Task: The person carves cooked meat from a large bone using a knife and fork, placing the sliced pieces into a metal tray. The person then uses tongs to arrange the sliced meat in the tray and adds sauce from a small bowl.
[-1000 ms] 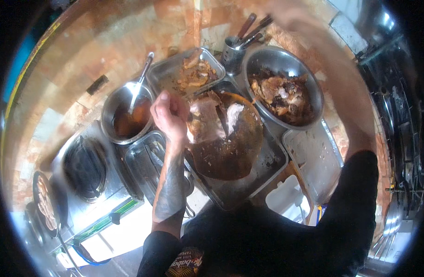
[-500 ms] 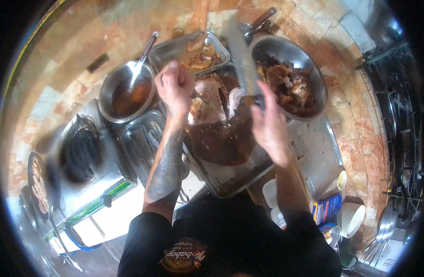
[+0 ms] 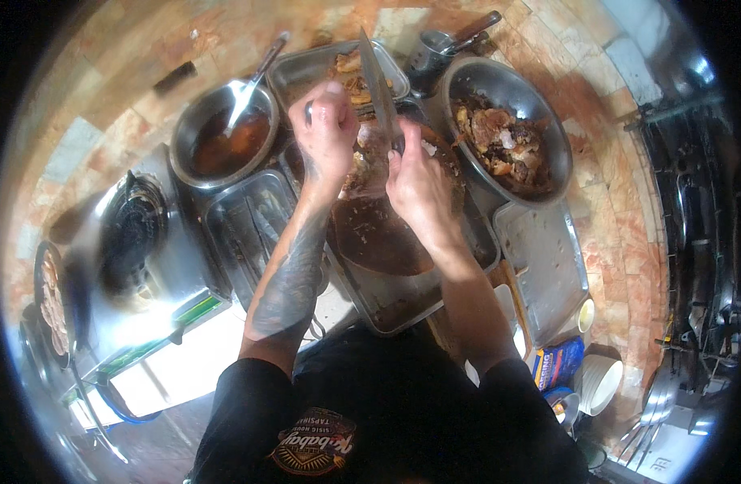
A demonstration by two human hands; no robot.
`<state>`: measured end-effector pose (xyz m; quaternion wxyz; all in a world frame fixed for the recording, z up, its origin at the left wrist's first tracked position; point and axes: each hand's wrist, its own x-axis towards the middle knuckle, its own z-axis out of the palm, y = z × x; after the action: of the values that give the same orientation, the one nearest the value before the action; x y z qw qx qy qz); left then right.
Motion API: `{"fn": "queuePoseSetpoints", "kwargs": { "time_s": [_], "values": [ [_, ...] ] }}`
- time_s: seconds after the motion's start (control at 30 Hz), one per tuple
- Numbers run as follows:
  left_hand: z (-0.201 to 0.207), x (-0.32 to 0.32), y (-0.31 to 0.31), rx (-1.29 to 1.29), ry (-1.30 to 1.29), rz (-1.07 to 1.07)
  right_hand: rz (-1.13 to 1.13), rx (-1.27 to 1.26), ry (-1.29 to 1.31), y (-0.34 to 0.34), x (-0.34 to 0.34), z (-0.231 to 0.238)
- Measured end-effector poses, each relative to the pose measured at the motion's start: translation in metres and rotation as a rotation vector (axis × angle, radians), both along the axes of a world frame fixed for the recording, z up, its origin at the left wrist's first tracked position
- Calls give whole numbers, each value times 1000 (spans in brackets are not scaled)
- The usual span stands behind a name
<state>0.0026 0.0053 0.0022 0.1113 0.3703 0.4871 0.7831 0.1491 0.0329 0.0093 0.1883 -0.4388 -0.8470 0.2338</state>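
Note:
My right hand (image 3: 419,173) grips a large knife (image 3: 374,79) by its handle, the blade pointing away from me over the meat. My left hand (image 3: 326,129) is a closed fist just left of the blade; whether anything is inside it is hidden. Partly covered by both hands, roasted meat (image 3: 356,181) lies on a round, dark brown chopping board (image 3: 378,246) scattered with small bits. The board rests in a metal tray (image 3: 390,316).
Right of the board stands a steel bowl (image 3: 557,133) of meat pieces. A bowl (image 3: 177,149) of reddish-brown liquid with a ladle is on the left. Behind are a tray (image 3: 285,74) of cooked pieces and a metal pot (image 3: 423,60). A burner (image 3: 132,234) sits at far left.
My right hand and the knife have moved left across the board, closer to my left fist. The left fist has shifted slightly right.

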Motion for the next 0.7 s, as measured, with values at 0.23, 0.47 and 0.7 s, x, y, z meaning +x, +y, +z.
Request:
{"fn": "queuePoseSetpoints", "kwargs": {
  "time_s": [0.23, 0.47, 0.7],
  "values": [
    [1, 1, -1, 0, 58, 37, 24, -11, 4, -30, 39, -40],
    [-19, -15, 12, -1, 277, 126, -13, -216, -156, -74, 88, -16],
    [-7, -22, 9, 15, 150, 9, 20, -155, -74, -44, 65, -58]
  ]
}}
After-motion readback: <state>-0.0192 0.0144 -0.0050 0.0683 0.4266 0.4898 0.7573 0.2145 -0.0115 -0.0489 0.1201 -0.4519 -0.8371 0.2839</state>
